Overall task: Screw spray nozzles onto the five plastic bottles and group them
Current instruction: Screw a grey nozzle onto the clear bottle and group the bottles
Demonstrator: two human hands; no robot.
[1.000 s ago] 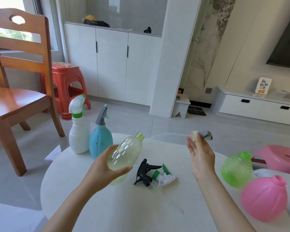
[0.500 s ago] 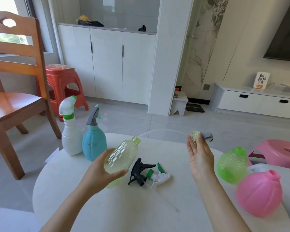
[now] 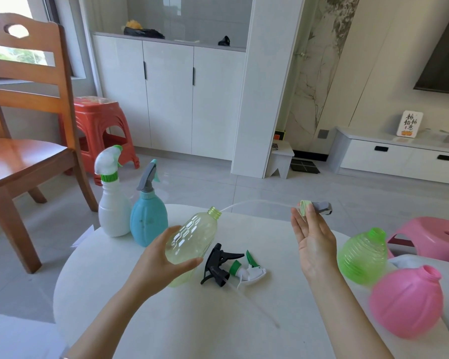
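My left hand [image 3: 163, 263] grips a clear yellow-green bottle [image 3: 192, 239], tilted with its open neck pointing up and right. My right hand [image 3: 313, 242] holds a grey nozzle with a pale green collar [image 3: 314, 206] at its fingertips; the nozzle's thin tube [image 3: 257, 202] runs left to the bottle's mouth. A black nozzle [image 3: 219, 265] and a white-and-green nozzle [image 3: 246, 270] lie loose on the round white table [image 3: 192, 320]. A white bottle [image 3: 113, 200] and a blue bottle [image 3: 148, 213] stand at the far left with nozzles on. A green round bottle [image 3: 360, 257] and a pink round bottle [image 3: 405, 304] sit at the right, uncapped.
A wooden chair [image 3: 24, 151] stands left of the table with a red stool [image 3: 101, 133] behind it. A pink stool [image 3: 430, 237] sits beyond the table's right edge. White cabinets line the far wall.
The nozzle's tube has swung toward the bottle, its end now at the mouth. Both hands stay roughly where they were; the view has shifted slightly.
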